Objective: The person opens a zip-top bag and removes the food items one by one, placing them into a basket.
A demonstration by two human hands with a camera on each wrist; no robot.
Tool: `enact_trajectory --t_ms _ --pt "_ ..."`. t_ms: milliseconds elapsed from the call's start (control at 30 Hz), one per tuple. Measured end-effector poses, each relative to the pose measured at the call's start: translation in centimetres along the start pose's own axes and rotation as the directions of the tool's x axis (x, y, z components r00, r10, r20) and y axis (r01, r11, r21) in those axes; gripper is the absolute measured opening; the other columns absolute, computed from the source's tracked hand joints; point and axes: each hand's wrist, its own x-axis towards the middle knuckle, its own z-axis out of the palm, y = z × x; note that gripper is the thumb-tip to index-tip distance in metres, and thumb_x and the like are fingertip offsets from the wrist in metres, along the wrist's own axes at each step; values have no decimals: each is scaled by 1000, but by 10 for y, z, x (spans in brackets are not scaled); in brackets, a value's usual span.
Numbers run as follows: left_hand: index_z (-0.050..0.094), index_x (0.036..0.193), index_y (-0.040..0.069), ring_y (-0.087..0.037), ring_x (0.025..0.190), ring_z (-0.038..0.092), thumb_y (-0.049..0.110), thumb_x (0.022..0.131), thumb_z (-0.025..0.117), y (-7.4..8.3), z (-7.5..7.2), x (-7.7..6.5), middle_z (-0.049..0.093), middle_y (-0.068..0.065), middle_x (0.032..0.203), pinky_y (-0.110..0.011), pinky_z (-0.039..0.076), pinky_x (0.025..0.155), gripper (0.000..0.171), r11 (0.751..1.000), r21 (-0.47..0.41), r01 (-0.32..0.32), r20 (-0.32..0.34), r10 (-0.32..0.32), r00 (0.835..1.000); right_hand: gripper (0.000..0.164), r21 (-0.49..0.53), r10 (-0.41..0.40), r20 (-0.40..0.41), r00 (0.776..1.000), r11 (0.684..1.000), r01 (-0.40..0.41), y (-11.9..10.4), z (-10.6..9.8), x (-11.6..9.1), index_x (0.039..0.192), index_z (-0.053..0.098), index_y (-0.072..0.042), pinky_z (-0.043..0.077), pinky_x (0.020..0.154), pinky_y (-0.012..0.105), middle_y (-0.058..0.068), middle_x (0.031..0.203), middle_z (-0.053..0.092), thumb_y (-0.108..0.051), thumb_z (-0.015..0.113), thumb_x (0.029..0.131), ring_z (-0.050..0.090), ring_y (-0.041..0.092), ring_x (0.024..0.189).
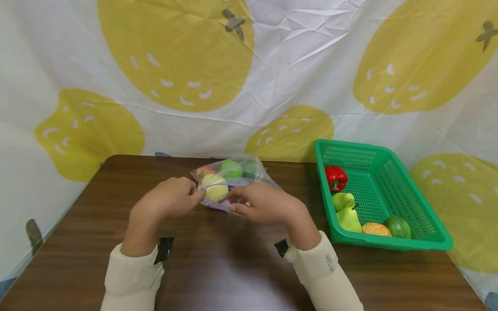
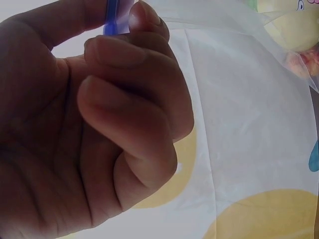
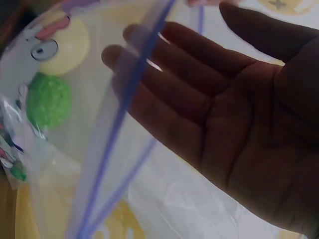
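Observation:
A clear zip bag with bluish-purple zip strips and a cartoon print lies on the table, its mouth parted. Inside are a pale yellow round fruit, a bumpy green one and a reddish one. My left hand pinches the zip edge at the left of the mouth, and the blue strip shows between thumb and index finger. At the other side of the mouth is my right hand; its extended fingers lie against the zip edge, partly behind the see-through film.
To the right stands a green basket holding a red bell pepper, green pear-like fruit, an orange-yellow fruit and a dark green round one. A lemon-print cloth hangs behind the brown table.

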Motion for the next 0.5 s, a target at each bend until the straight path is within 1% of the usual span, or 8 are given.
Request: enact_trajectory --t_ms 100,167,267,367,500 --pt "46 56 15 -14 49 38 28 95 50 0 1 0 38 4 54 -30 33 48 42 1000 0 -7 -6 7 1000 31 -39 15 -11 1000 999 -15 -1 9 9 125 63 -5 54 89 38 3 106 71 -21 52 101 62 13 93" --pt "44 55 16 -13 49 38 27 95 50 0 1 0 37 4 53 -30 32 48 42 1000 0 -15 -11 15 1000 32 -67 31 -14 999 997 -32 0 17 17 127 60 -2 52 94 41 8 114 70 -18 49 102 62 17 102" --pt "43 53 17 -13 48 37 25 94 49 2 2 -1 36 5 52 -29 31 47 42 1000 4 -31 -20 31 999 36 -109 61 -31 998 992 -64 1 28 29 133 55 0 48 101 43 13 128 65 -14 48 101 58 23 116" --pt "41 51 18 -12 47 36 23 92 49 3 2 -1 35 6 51 -29 30 46 42 999 9 -48 -25 48 999 43 -145 82 -76 994 985 -92 4 39 39 138 50 -1 48 102 44 15 134 60 -18 51 99 55 26 120" --pt "38 50 18 -11 46 33 21 90 50 5 3 -1 33 7 50 -28 29 46 42 999 6 -51 -27 51 998 51 -146 95 -140 986 983 -116 9 48 48 139 48 -2 49 100 45 16 134 56 -25 58 95 53 27 120"
